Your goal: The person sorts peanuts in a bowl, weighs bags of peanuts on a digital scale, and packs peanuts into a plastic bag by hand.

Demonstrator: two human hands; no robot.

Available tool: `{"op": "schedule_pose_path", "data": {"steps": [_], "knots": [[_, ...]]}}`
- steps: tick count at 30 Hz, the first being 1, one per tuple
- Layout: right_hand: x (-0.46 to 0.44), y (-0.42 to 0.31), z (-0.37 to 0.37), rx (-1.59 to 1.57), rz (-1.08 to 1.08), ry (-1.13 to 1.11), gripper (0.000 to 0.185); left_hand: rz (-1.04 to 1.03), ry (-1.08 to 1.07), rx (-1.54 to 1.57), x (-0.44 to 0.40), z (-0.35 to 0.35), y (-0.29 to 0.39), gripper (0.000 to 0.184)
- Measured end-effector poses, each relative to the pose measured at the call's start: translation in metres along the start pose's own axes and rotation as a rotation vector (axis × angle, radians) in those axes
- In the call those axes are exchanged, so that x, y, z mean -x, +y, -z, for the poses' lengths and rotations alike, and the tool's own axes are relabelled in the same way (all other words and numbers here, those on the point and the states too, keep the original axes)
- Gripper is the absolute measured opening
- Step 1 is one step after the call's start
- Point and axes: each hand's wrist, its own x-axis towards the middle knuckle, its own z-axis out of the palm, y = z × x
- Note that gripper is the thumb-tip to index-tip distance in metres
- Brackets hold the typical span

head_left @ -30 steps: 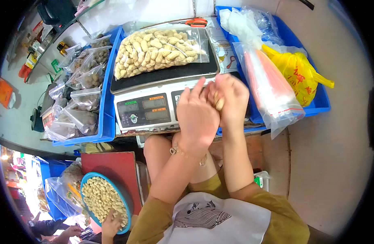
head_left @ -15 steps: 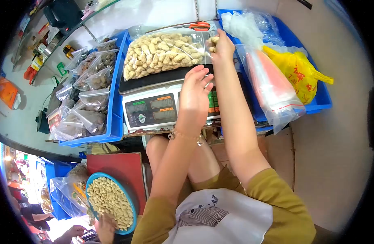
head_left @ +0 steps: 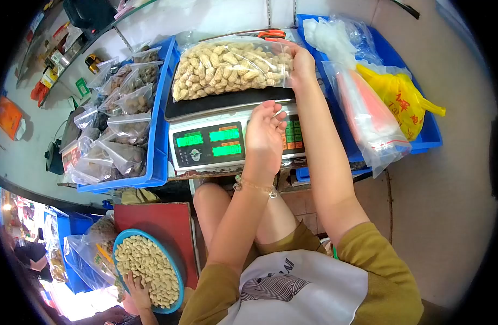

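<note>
A clear plastic bag of peanuts in their shells (head_left: 227,67) lies on the black top of a digital scale (head_left: 205,145). My right hand (head_left: 302,67) is closed round the bag's right end, its fingertips partly hidden by plastic and peanuts. In front of the bag, my left hand (head_left: 265,135) hovers over the scale's front panel, palm up and fingers loosely curled, holding nothing. It covers part of the keypad (head_left: 293,132). The scale's displays glow green.
Left of the scale, a blue tray (head_left: 158,162) holds several small zip bags. On the right, a blue bin (head_left: 429,132) holds a yellow bag (head_left: 392,100) and clear bags. Another person's hand (head_left: 138,290) rests in a basin of peanuts (head_left: 179,265). Orange-handled scissors (head_left: 272,34) lie behind.
My right hand has moved down over the bag's end; the peanuts it held no longer show in it. My left hand's fingers have drawn closer together. The displays look brighter. The other person's hand reached into the basin.
</note>
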Motion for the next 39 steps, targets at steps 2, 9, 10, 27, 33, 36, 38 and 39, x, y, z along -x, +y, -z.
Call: {"op": "schedule_pose_path", "data": {"steps": [2, 9, 10, 27, 33, 36, 38, 39], "knots": [[0.002, 0.001, 0.002, 0.122, 0.004, -0.015, 0.039, -0.008, -0.002, 0.002, 0.001, 0.004, 0.0, 0.027], [0.05, -0.021, -0.023, 0.066, 0.109, -0.149, 0.072, -0.051, -0.021, 0.035, 0.001, 0.024, -0.002, 0.026], [0.05, -0.027, -0.023, 0.003, 0.097, -0.23, 0.077, -0.056, -0.026, 0.024, 0.001, 0.025, -0.001, 0.025], [0.038, -0.031, -0.031, -0.146, -0.05, -0.28, 0.078, 0.207, -0.182, -0.367, -0.031, -0.013, 0.021, 0.069], [0.036, -0.037, -0.037, -0.335, -0.175, -0.214, 0.081, 0.188, -0.179, -0.208, -0.041, -0.023, 0.021, 0.042], [0.035, -0.049, -0.05, -0.409, -0.277, -0.072, 0.059, 0.115, -0.174, -0.103, -0.046, -0.027, 0.01, 0.028], [0.014, -0.044, -0.039, -0.426, -0.323, -0.159, 0.063, 0.121, -0.158, -0.046, -0.049, -0.025, 0.002, 0.025], [0.014, -0.044, -0.039, -0.434, -0.344, -0.201, 0.066, 0.126, -0.152, -0.017, -0.05, -0.025, 0.0, 0.023]]}}
